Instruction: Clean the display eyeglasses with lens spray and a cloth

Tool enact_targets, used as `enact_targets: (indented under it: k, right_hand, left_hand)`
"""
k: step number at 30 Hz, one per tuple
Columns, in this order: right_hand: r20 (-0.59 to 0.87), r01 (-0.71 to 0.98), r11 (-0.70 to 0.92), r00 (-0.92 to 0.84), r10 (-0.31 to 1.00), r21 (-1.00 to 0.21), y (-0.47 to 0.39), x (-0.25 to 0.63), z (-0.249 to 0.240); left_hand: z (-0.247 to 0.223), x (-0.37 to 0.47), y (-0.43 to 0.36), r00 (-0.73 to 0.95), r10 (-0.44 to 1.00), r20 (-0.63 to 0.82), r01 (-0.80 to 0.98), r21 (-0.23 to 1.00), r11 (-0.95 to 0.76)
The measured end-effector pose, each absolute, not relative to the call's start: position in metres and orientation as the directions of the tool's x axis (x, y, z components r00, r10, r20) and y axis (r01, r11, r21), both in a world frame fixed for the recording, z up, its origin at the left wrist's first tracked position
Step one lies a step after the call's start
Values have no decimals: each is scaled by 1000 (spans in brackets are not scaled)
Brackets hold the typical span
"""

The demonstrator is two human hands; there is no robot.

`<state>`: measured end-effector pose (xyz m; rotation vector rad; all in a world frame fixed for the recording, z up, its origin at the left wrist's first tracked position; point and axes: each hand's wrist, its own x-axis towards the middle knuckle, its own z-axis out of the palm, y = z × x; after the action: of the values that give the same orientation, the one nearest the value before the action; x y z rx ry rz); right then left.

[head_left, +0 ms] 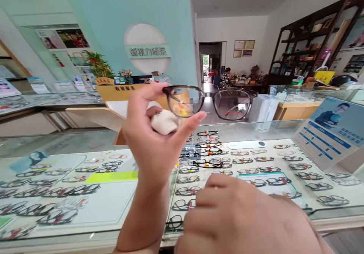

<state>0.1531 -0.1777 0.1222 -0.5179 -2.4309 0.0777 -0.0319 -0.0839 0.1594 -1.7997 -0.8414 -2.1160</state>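
My left hand (pixel 150 140) is raised at the middle of the head view, its thumb and fingers closed on the left end of a pair of eyeglasses (pixel 209 94). The eyeglasses have a dark, partly see-through frame, clear lenses and small red print on the right lens. A crumpled white cloth or tissue (pixel 165 122) is tucked in the same palm. My right hand (pixel 236 216) is close to the camera at the lower right, curled into a fist with its knuckles up. Whatever its fingers may hold is hidden. It is apart from the eyeglasses.
Below my hands stands a glass display counter (pixel 113 227) with rows of eyeglasses (pixel 57 191) inside. A blue and white sign (pixel 330 132) stands at the right. Beyond are a wooden desk (pixel 113 92), a dark shelf unit (pixel 309 37) and a seated person (pixel 226 77).
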Motion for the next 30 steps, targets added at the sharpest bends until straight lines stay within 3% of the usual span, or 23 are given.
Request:
enact_targets:
  k: [3, 6, 9, 14, 30]
  right_hand:
    - [692, 527, 824, -515, 505, -209, -172, 161, 144]
    - [860, 572, 755, -159, 486, -321, -161, 184, 159]
    - [912, 580, 737, 28, 409, -348, -140, 197, 163]
    - [916, 739, 607, 33, 399, -291, -108, 194, 161]
    - [903, 764, 559, 71, 423, -322, -83, 191, 156]
  left_hand:
    - [162, -36, -85, -239, 195, 951, 517, 294, -804]
    - [163, -38, -86, -244, 243, 939, 518, 338, -785]
    - [163, -39, -85, -256, 227, 940, 529, 332, -781]
    - [160, -40, -82, -247, 257, 934, 554, 354, -754]
    - [160, -40, -74, -201, 364, 909, 668, 399, -628]
